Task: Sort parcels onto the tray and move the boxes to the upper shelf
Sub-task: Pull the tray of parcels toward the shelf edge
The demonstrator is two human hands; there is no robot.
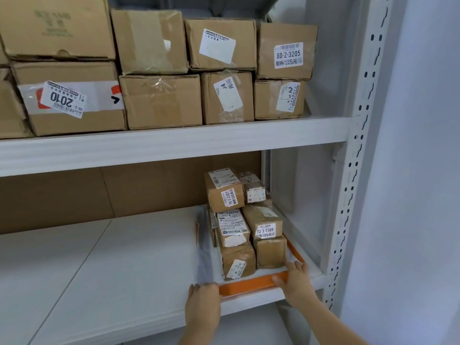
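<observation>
Head view — both hands (202, 303) (295, 278), fingers seemingly gripping orange tray (249, 285) rim, taped cardboard parcels (239, 245) stacked inside

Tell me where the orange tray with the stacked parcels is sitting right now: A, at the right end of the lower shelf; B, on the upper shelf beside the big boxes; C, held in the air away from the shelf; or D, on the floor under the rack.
A: the orange tray rests on the lower shelf at its right end, with the left hand and right hand on its front rim.
</observation>
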